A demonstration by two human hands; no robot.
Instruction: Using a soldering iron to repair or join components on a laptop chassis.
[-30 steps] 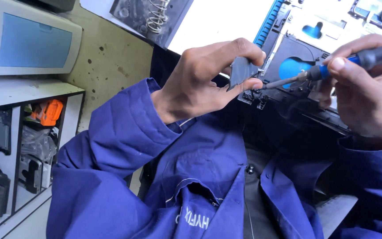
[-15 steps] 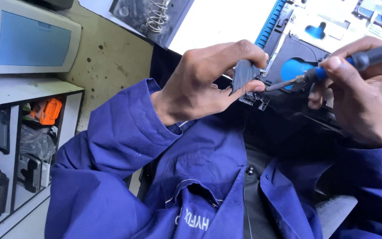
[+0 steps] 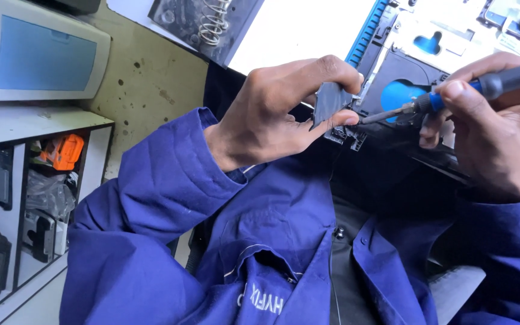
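**Soldering iron tip held at a small grey part over an opened device**

View from a head camera, looking down at 2 bare hands in blue work sleeves.

The left hand point(image 3: 278, 117) pinches a small flat grey part point(image 3: 327, 103) between thumb and forefinger, fingers closed narrowly on it. The part sits at the near edge of an opened electronic device point(image 3: 419, 66), just above a small black connector block point(image 3: 347, 137).

The right hand point(image 3: 495, 126) is wrapped around the dark handle of a soldering iron point(image 3: 452, 96) with a blue collar. Its metal tip points left and meets the grey part close to the left thumb.

Compared with 1 second ago, both hands have shifted only slightly, and the tip remains at the same spot on the part. That suggests steady, careful work on 1 joint rather than a move to a new place.

On the counter at the far side lie a white sheet point(image 3: 299, 30) and a coiled metal iron stand point(image 3: 215, 21). At the left, a white shelf point(image 3: 37, 120) holds an orange tool point(image 3: 62, 150) and dark boxes.
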